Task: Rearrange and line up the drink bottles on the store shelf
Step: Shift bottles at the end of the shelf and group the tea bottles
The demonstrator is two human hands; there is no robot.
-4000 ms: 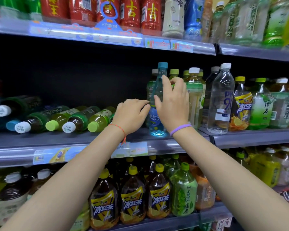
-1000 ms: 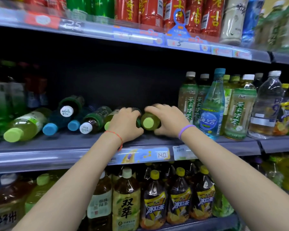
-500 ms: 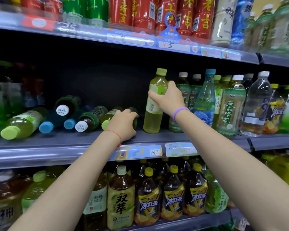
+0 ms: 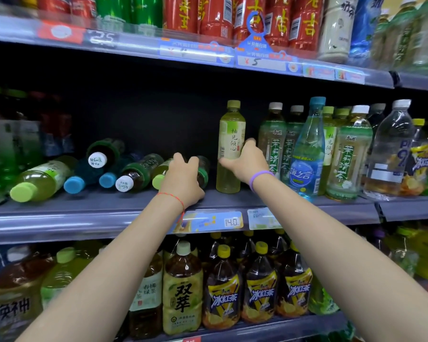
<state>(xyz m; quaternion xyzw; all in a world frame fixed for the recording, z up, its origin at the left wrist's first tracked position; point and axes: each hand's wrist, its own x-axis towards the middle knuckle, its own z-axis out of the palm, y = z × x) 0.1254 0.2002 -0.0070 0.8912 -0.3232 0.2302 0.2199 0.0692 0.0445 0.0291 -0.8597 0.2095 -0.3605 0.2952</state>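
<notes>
The right hand (image 4: 247, 161) grips an upright pale-green bottle (image 4: 229, 149) standing on the middle shelf (image 4: 84, 206); at its 9 o'clock, the left hand (image 4: 183, 178) grips a dark bottle (image 4: 203, 171) lying down.

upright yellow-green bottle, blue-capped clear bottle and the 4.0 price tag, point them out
upright yellow-green bottle (image 4: 229, 144): head view, on its label.
blue-capped clear bottle (image 4: 307, 154): head view, on its body.
4.0 price tag (image 4: 231, 221): head view, on its number.

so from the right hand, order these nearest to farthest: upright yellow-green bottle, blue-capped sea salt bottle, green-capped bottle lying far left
1. upright yellow-green bottle: in the right hand
2. blue-capped sea salt bottle: standing to its right
3. green-capped bottle lying far left: across the shelf
</notes>
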